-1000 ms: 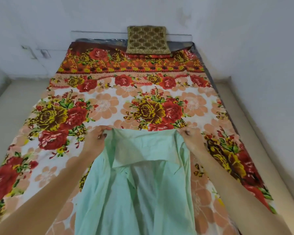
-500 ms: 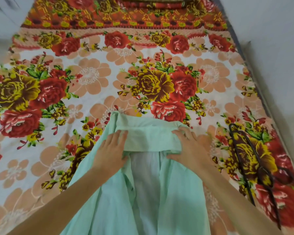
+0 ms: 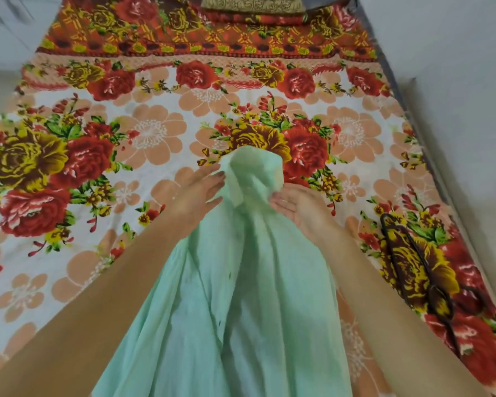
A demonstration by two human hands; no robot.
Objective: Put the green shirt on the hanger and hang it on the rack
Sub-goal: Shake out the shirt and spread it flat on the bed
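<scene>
Green shirt [image 3: 235, 296] is spread mid-bed, its bunched collar pinched by left hand [image 3: 196, 193] and right hand [image 3: 295, 207]; hanger [image 3: 418, 267], seemingly dark wire near the right edge, could be missed and fabric snagged

The green shirt [image 3: 241, 296] fills the near middle of the bed [image 3: 155, 156], with the left hand [image 3: 196, 193] and right hand [image 3: 295, 209] pressed to either side of its bunched far end. To the right, a dark hanger [image 3: 413, 270] lies flat near the bed's edge, where a wall [image 3: 455, 110] closes in. The left and far stretches of floral sheet lie open up to the cushion [image 3: 252, 2].
</scene>
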